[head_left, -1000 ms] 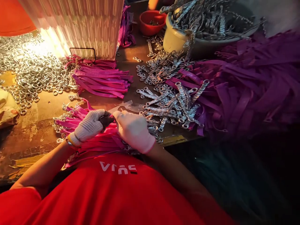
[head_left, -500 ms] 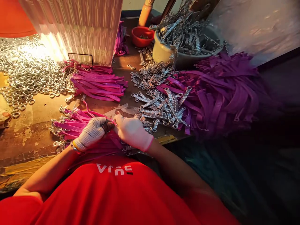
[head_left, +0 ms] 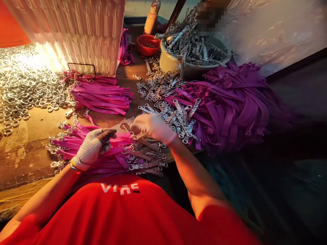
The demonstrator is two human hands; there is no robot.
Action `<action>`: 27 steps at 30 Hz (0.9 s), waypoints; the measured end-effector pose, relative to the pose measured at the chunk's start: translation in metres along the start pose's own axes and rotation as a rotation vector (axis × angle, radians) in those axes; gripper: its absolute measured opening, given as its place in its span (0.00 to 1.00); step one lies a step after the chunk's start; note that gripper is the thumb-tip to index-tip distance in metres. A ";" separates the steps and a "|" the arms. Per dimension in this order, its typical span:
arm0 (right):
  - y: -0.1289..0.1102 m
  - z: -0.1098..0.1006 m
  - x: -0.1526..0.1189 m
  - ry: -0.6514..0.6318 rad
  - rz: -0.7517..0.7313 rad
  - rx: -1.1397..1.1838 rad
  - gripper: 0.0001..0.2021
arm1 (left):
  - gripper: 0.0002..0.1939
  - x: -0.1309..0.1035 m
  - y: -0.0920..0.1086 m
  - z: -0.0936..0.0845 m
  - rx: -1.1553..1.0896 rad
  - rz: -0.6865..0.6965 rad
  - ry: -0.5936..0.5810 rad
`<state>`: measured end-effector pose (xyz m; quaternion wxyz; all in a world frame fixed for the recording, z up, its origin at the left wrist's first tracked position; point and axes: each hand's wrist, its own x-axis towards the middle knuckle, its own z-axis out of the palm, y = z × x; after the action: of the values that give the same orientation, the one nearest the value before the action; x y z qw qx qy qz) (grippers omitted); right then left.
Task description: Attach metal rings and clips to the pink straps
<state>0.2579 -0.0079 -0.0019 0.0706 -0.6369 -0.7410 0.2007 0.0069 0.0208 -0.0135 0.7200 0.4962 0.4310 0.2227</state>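
Observation:
My left hand (head_left: 93,146), in a white dotted glove with dark-covered fingertips, is closed over the front pile of pink straps (head_left: 74,141). A bit of metal shows between its fingers, too small to make out. My right hand (head_left: 154,127), in a white glove, is smeared by motion above the right end of that pile; its fingers are not clear. Below it lie braided silver links (head_left: 148,165) with rings at their ends, joined to the straps. Close by on the right is a heap of loose silver links (head_left: 181,117).
Loose metal rings (head_left: 30,88) cover the left under a bright lamp. Behind stand a clear ribbed panel (head_left: 76,30), a red bowl (head_left: 146,46), a bottle (head_left: 151,20) and a tub (head_left: 168,59) heaped with links. Purple straps (head_left: 235,102) are piled at right.
My hands have moved apart: the right lifted up and to the right, the left shifted slightly left and down. The links at the pile's right end have come into view.

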 end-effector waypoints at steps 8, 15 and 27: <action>0.089 0.043 0.077 0.220 0.495 -0.261 0.15 | 0.16 0.003 0.011 0.006 -0.515 -0.333 -0.103; 0.062 0.044 0.045 0.513 0.201 0.151 0.12 | 0.05 0.000 0.006 0.007 -0.397 -0.281 -0.105; -0.064 0.028 -0.030 0.381 -0.408 -0.291 0.17 | 0.11 -0.015 0.014 0.022 -0.354 -0.340 -0.095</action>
<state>0.1947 -0.0499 0.0023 0.1551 -0.5045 -0.8480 -0.0488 0.0189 0.0043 0.0085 0.8423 0.2927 0.4282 0.1467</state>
